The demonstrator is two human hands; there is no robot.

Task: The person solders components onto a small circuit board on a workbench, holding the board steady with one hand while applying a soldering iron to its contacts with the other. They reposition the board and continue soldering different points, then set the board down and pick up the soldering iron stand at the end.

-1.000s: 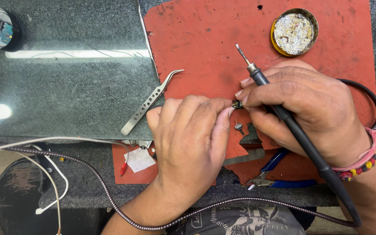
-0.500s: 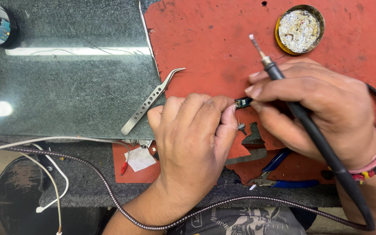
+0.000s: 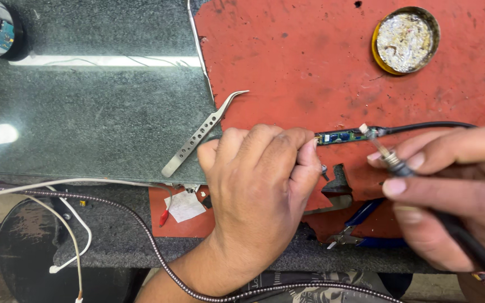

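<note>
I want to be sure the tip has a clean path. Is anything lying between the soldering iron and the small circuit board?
Nothing visible does. The right hand holds the soldering iron with its tip at the right end of the small circuit board; the left hand pinches the board's left end, away from the tip.

This is an electronics repair bench in a small workshop. A worn red work mat (image 3: pixel 310 62) (scorched and cut at its near edge) covers the table. On it sits a tin of solder residue (image 3: pixel 406 38); curved tweezers (image 3: pixel 200 134) lie at its left edge, blue-handled pliers (image 3: pixel 366 224) at its near edge.
</note>
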